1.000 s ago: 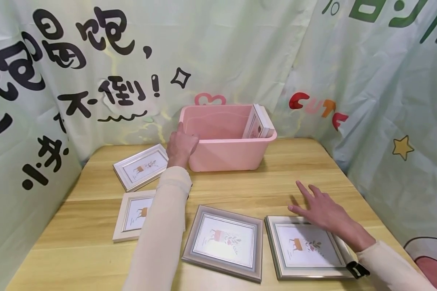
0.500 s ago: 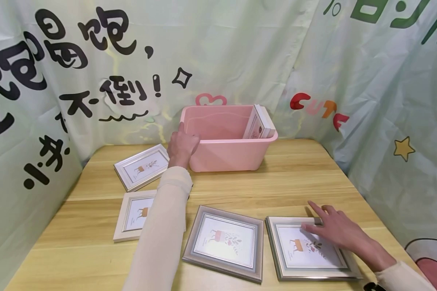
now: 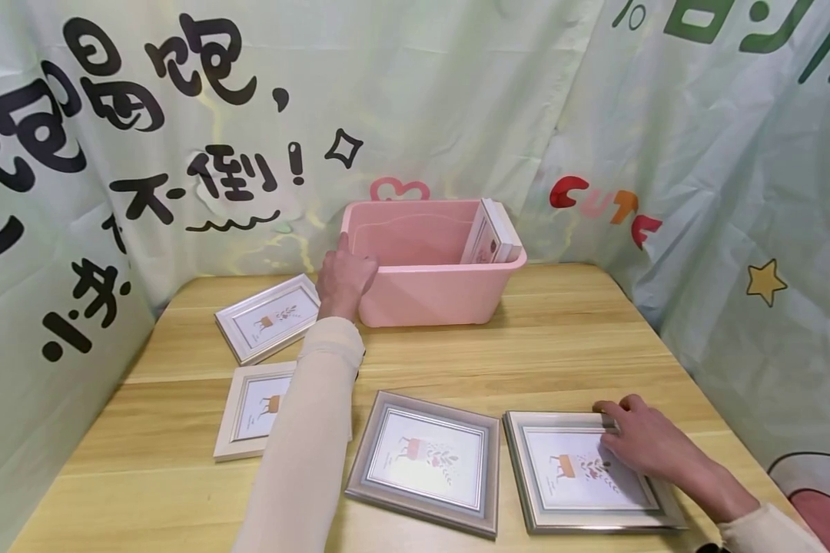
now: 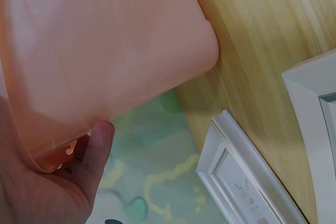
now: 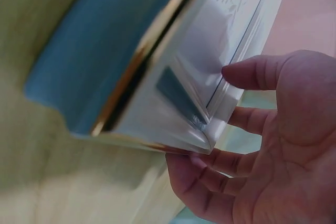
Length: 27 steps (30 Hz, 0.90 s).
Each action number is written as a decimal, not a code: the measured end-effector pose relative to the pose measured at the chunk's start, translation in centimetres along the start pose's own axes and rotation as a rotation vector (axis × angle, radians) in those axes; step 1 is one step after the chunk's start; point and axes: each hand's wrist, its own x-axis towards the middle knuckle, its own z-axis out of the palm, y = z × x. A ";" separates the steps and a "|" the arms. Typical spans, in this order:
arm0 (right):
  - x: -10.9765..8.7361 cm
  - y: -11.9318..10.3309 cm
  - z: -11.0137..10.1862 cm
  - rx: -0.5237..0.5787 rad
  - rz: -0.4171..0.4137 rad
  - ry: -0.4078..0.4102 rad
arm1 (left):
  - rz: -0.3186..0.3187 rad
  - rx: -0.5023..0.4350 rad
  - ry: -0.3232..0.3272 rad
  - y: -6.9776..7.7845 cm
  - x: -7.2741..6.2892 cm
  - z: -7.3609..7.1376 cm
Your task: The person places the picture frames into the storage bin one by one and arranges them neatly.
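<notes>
A pink plastic bin [image 3: 429,296] stands at the back of the table. My left hand [image 3: 346,280] grips its left rim; the left wrist view shows the thumb [image 4: 100,137] on the outer wall. At the front right lies a silver picture frame [image 3: 546,503] with a deer-and-flowers print. My right hand [image 3: 650,438] holds its far right part. In the right wrist view the thumb [image 5: 252,73] reaches over the front near the inner border, while the fingers [image 5: 197,184] curl at the outer edge. The palm faces the frame.
A taupe picture frame [image 3: 370,461] lies left of the held one. Two lighter frames lie at the left, a silvery one [image 3: 245,349] and a cream one [image 3: 228,430], the latter partly behind my left sleeve. White frames [image 3: 501,230] stand inside the bin's right end. A printed curtain [image 3: 456,100] hangs behind.
My right hand has come back from above the far edge of the silver picture frame, moved right, and its fingers have closed on that edge. My left hand stays on the bin rim.
</notes>
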 end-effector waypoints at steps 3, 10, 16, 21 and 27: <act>-0.1 0.1 0.2 -0.004 -0.007 0.014 | 0.001 0.001 0.002 0.0 -0.1 0.1; -0.4 0.4 0.3 0.031 0.007 0.034 | 0.005 -0.013 -0.001 -0.1 0.1 0.1; -0.9 0.3 0.5 0.029 -0.042 0.113 | -0.008 -0.040 -0.009 -0.1 0.0 0.0; -1.3 0.3 0.6 0.051 -0.070 0.177 | -0.011 -0.033 -0.005 0.0 -0.1 0.1; -1.1 0.4 0.2 0.069 -0.040 0.186 | -0.015 -0.042 -0.004 0.0 -0.1 0.2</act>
